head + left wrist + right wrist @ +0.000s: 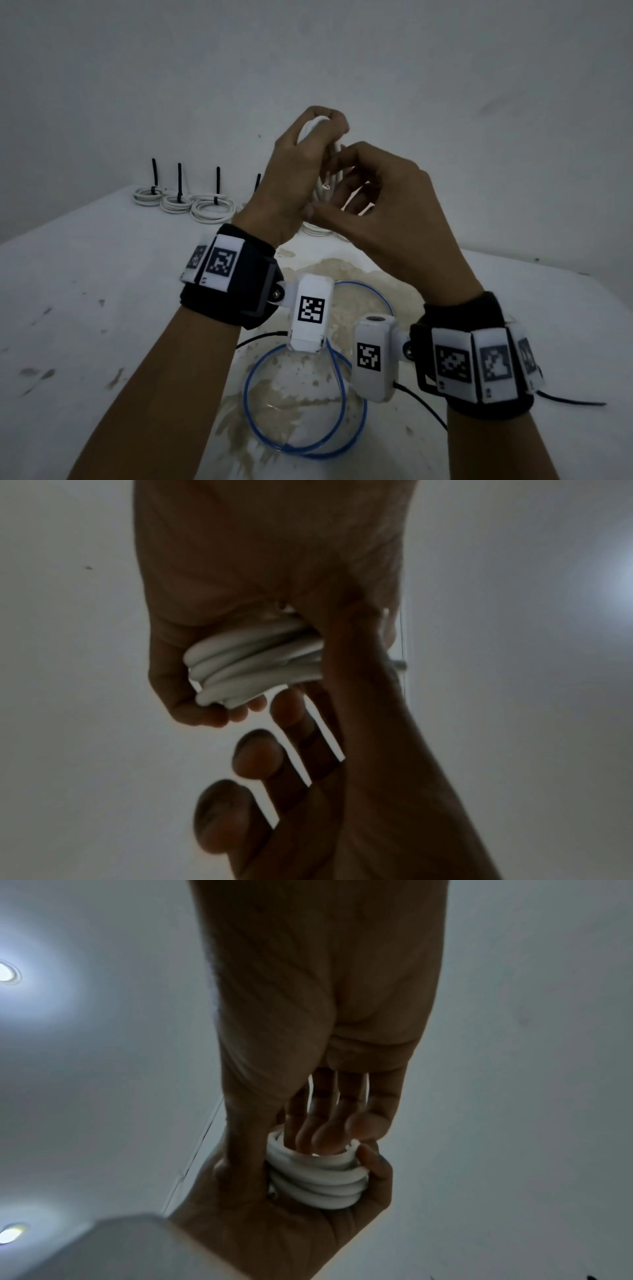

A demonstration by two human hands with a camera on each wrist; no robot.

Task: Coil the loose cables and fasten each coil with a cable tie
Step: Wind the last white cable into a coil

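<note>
My left hand is raised above the table and grips a small white cable coil in its fist. The left wrist view shows several stacked turns of this white cable coil under my curled fingers. My right hand meets it from the right. In the right wrist view, the right fingers reach inside the ring of the white cable coil and the thumb lies against its outside. No cable tie shows on this coil. A loose blue cable lies in wide loops on the table below my wrists.
Three white coils fastened with upright black cable ties sit in a row at the back left of the stained white table. Another white coil lies partly hidden under my hands. Thin black wires trail from the wrist cameras.
</note>
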